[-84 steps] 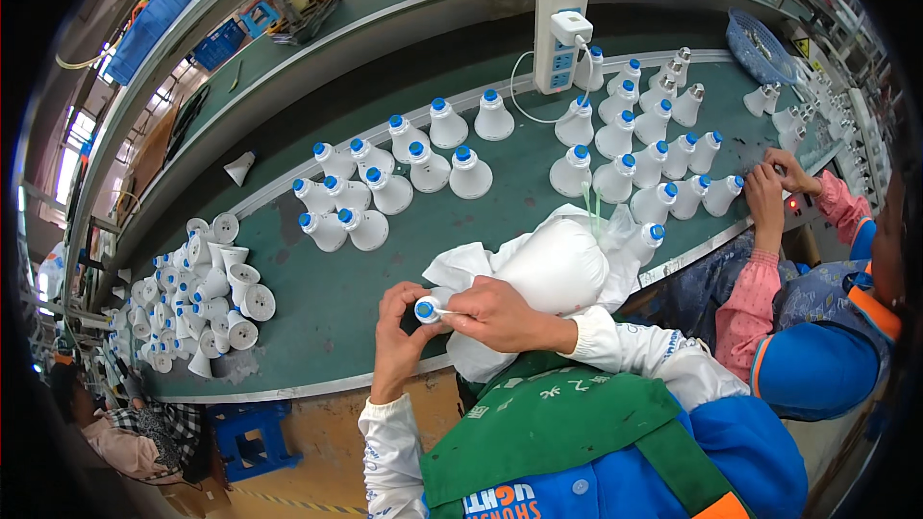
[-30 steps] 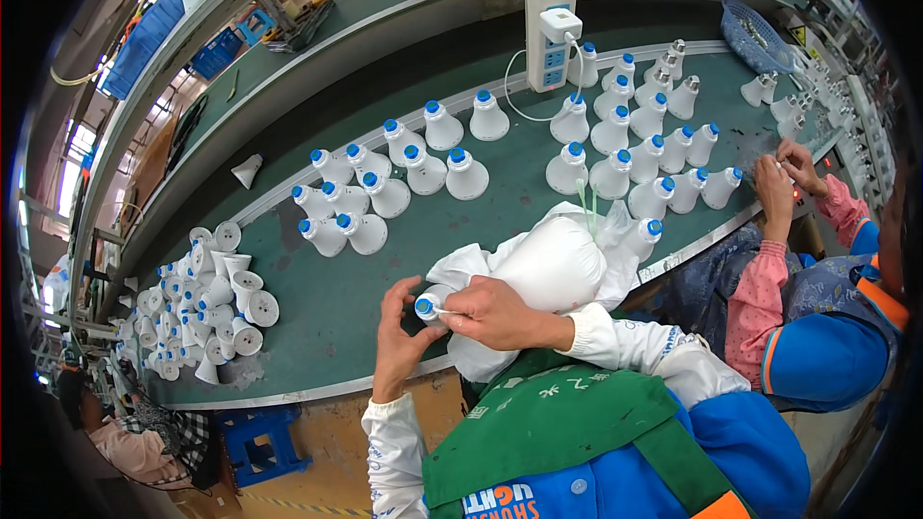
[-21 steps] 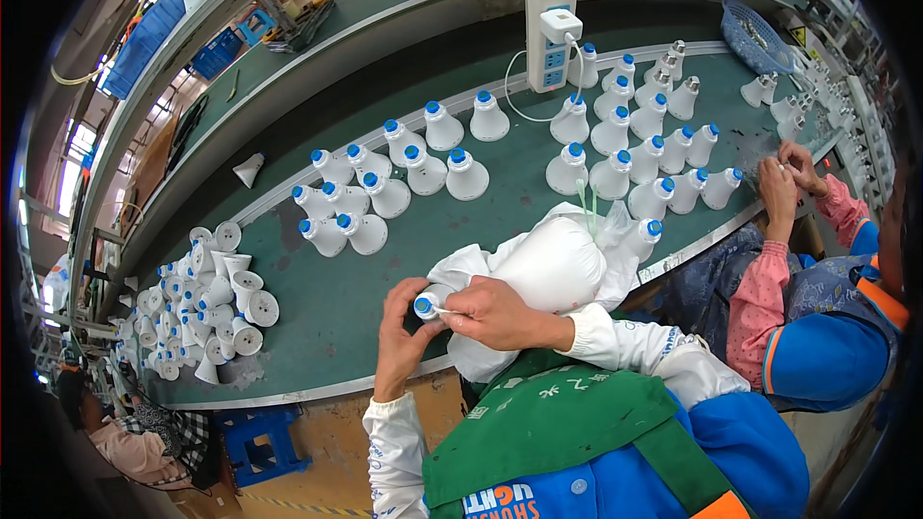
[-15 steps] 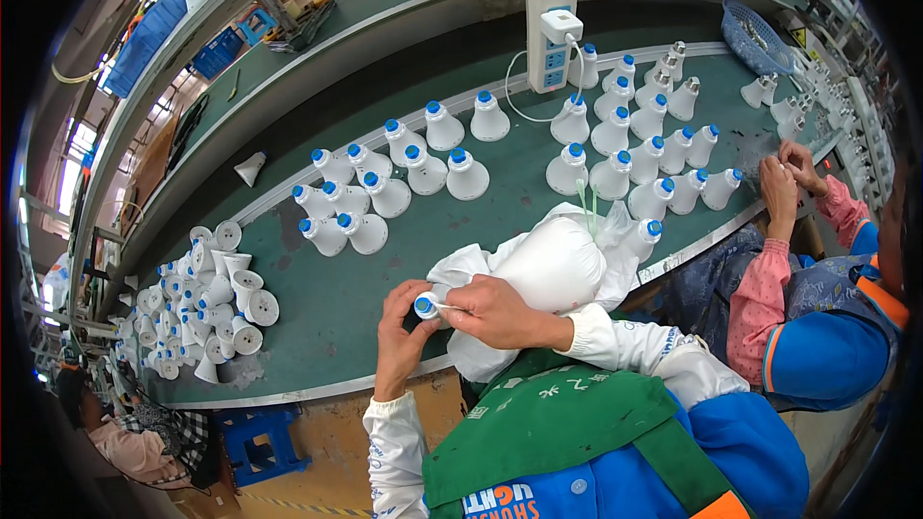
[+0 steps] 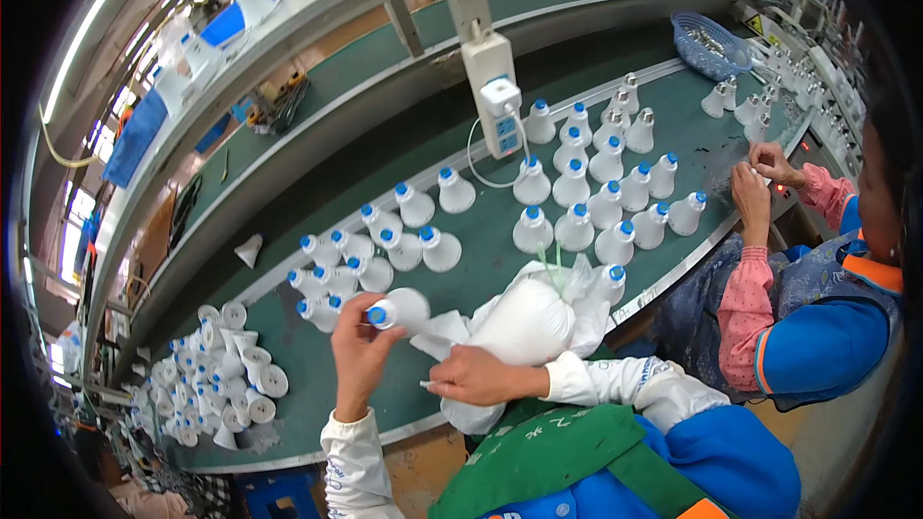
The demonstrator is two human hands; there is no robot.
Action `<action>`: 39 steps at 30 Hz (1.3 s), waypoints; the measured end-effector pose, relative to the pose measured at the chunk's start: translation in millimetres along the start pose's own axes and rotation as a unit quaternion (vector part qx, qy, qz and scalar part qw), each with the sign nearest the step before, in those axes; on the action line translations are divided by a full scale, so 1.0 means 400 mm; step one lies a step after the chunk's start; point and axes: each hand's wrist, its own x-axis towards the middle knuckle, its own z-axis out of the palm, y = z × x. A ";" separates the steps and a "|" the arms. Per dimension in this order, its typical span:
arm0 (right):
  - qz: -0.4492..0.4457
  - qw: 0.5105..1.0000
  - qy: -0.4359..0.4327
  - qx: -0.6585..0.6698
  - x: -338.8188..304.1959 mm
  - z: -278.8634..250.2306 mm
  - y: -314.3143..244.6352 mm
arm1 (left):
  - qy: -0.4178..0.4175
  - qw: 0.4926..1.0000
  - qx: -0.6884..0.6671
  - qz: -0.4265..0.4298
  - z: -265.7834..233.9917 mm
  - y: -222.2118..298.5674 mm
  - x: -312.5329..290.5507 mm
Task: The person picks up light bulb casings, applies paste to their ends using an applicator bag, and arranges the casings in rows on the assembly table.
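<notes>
My left hand (image 5: pixel 358 344) grips a white cone-shaped lamp housing (image 5: pixel 408 311) with a blue top, tilted and raised over the bench near its front edge. Low by the bag, my right hand (image 5: pixel 483 377) is closed, and a small pale tip sticks out from its fingers; its kind I cannot make out. A full white plastic bag (image 5: pixel 527 325) lies just beyond that hand, with green strands at its top. Beyond the left hand, several blue-topped lamp housings (image 5: pixel 439 250) stand in a group. One more housing (image 5: pixel 610 284) stands at the bag's right side.
Blue-topped housings (image 5: pixel 574 228) stand in rows at centre right. A loose heap of housings (image 5: pixel 216 375) covers the bench's left end. A power strip (image 5: pixel 491 86) hangs from a post, with a white cable. A blue basket (image 5: pixel 711 50) sits far right. A co-worker's hands (image 5: pixel 755 187) work there.
My left hand has moved left and away from my right hand, lifting the lamp housing with it. The right hand is slightly lower in view. The view itself has also shifted.
</notes>
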 end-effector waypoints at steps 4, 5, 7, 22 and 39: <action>0.004 1.000 -0.021 0.000 -0.008 0.007 0.001 | -0.087 0.976 0.190 0.062 0.187 0.066 0.106; -0.007 1.000 -0.019 -0.008 -0.007 0.008 0.000 | -0.085 0.967 0.225 0.087 0.235 0.064 0.133; -0.017 1.000 -0.020 -0.007 -0.007 0.010 0.005 | -0.087 0.954 0.261 0.122 0.326 0.049 0.195; -0.090 0.995 -0.011 0.047 -0.005 0.001 0.022 | -0.119 0.855 0.488 0.126 0.348 0.067 0.439; -0.012 0.999 -0.006 0.048 -0.022 -0.025 -0.012 | -0.045 0.935 0.278 0.216 0.122 0.169 0.279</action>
